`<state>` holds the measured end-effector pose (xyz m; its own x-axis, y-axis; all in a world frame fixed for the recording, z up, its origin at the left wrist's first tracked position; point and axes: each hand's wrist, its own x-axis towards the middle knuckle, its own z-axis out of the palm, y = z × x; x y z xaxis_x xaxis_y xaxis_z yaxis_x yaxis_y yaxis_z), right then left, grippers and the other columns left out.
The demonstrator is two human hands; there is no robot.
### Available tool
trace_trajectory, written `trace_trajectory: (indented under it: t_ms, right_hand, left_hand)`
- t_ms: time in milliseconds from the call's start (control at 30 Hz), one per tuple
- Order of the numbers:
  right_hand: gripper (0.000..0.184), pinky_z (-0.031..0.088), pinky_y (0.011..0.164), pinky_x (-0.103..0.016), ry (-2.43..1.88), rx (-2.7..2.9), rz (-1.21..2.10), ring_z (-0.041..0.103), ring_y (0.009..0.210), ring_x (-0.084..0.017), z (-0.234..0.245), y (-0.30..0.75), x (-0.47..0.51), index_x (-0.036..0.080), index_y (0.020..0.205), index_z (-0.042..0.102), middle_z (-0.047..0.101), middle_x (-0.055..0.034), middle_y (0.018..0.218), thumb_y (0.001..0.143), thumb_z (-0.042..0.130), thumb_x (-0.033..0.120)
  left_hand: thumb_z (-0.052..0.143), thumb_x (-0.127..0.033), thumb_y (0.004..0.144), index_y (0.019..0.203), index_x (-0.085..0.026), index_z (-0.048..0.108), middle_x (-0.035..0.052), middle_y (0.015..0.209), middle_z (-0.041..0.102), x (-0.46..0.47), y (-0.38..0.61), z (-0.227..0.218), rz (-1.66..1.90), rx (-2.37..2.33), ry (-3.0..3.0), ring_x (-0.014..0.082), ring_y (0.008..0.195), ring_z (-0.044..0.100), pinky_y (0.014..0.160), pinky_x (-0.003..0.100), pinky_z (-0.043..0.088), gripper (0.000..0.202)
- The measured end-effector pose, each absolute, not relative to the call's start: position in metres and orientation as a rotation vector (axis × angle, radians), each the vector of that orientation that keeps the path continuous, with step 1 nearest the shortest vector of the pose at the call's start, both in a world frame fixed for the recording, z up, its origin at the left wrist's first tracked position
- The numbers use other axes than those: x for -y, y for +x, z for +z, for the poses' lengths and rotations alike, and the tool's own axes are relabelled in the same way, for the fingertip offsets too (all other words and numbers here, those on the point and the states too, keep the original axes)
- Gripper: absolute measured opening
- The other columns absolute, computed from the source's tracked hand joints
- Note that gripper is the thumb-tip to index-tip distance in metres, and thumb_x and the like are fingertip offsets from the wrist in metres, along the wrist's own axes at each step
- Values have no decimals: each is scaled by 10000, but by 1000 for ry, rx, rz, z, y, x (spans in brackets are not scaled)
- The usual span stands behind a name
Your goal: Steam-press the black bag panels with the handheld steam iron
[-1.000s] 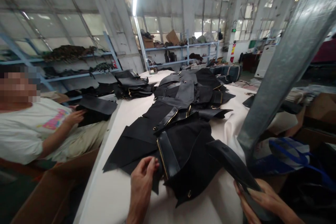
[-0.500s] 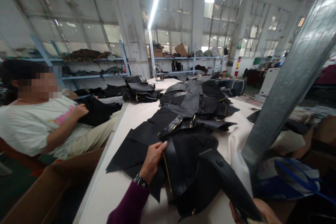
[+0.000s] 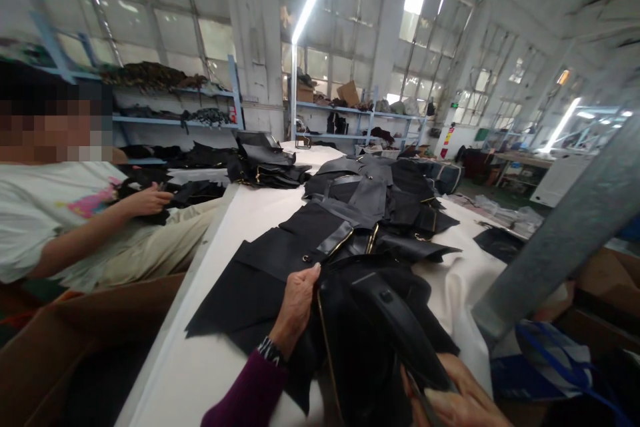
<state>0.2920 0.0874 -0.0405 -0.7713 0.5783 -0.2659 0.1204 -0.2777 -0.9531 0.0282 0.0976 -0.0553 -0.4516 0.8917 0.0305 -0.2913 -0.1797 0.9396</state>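
Note:
My left hand [image 3: 299, 303], in a purple sleeve with a patterned band at the wrist, pinches the edge of a black bag panel [image 3: 345, 347] with a gold zipper along its side. My right hand [image 3: 457, 390] is at the lower right, fingers closed around a long, curved, smooth black piece [image 3: 407, 323] with a small square mark near its far end. This piece lies over the panel. A thin tool-like edge [image 3: 421, 400] shows beneath the right fingers; its kind is unclear. Beyond the hands, a heap of black panels [image 3: 360, 193] with gold zippers covers the white table [image 3: 210, 280].
At the left a seated person [image 3: 100, 213] handles black material. Another stack of black pieces [image 3: 270, 163] lies at the table's far left. A slanted metal post [image 3: 555, 247] rises by the right edge. Below it is a blue-and-white bag [image 3: 540, 360]. A cardboard box [image 3: 100, 340] stands lower left.
My right hand has come up and inward with the curved black piece, which now lies further over the panel. My left hand keeps its pinch. The view has turned slightly right.

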Motion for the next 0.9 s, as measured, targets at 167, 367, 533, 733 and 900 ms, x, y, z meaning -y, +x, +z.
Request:
trace_trajectory:
  t_ms: [167,367,533,733,900]
  right_hand:
    - [406,402,501,-277,-795,1636,2058,541,531,-184,-17,262,-86,165,819,539,584,-21,559,706,637,543]
    - [370,338,431,-213,-682,1761,2027,471,405,-112,3,233,-83,115,860,523,542,7,471,795,551,479]
    - [345,307,347,-188,-653,1798,1857,403,325,-83,8,220,-90,139,776,503,489,36,431,865,468,470]
    - [493,363,351,-248,-738,1830,1931,469,337,-142,3,244,-107,147,733,511,509,4,418,782,482,637]
    - [448,426,531,-280,-875,1727,1893,574,547,-183,-5,259,-89,138,870,526,605,-33,562,744,587,563]
  left_hand:
    - [631,-545,688,588,-134,606,-12,491,559,-92,30,-49,1730,-1075,752,102,442,473,450,219,364,424]
    - [598,-471,754,624,-149,631,2,556,605,-85,31,-40,1685,-914,766,142,537,540,542,245,414,349]
    - [583,-373,795,642,-157,611,-21,548,578,-87,31,-44,1689,-792,744,109,487,495,505,222,383,267]
    - [577,-397,792,685,-165,646,-8,550,610,-90,31,-47,1697,-798,726,139,494,540,511,248,411,265]
    - [550,-434,806,790,-142,690,46,681,686,-88,31,-44,1698,-785,745,180,616,617,589,272,468,324]
